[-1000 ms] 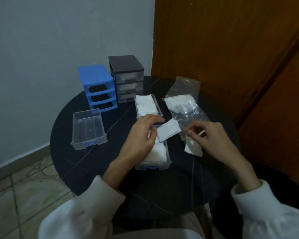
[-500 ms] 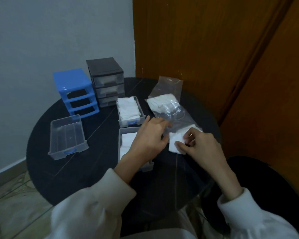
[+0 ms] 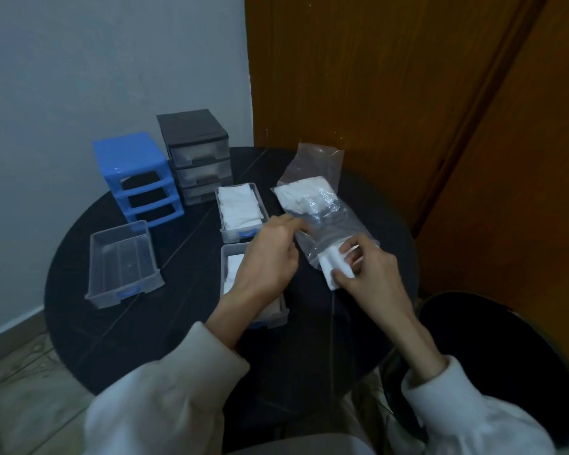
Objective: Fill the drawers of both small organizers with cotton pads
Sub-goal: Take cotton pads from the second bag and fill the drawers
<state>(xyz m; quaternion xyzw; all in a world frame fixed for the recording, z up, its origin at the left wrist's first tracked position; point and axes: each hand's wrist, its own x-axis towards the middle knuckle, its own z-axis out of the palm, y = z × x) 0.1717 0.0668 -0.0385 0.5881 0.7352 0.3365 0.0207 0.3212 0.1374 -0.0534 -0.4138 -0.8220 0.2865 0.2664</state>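
Note:
A blue organizer [image 3: 135,177] with three bare slots and a black organizer [image 3: 196,154] with its drawers in stand at the back of the round black table [image 3: 184,323]. A clear plastic bag [image 3: 322,208] of white cotton pads lies right of centre. My right hand [image 3: 372,274] pinches a few cotton pads [image 3: 334,272] at the bag's near mouth. My left hand [image 3: 270,254] holds the bag's edge, above a drawer partly filled with pads [image 3: 232,274]. A full drawer of pads [image 3: 239,208] sits behind it. An empty clear drawer [image 3: 122,261] lies at the left.
A wooden door [image 3: 391,93] and a grey wall [image 3: 96,60] stand right behind the table. A dark round stool [image 3: 506,349] is at my right. Tiled floor [image 3: 23,389] shows at the lower left.
My left hand dropped a pad into the near drawer and moved right to the bag. My right hand went to the bag's mouth and took hold of pads there. The view shifted right.

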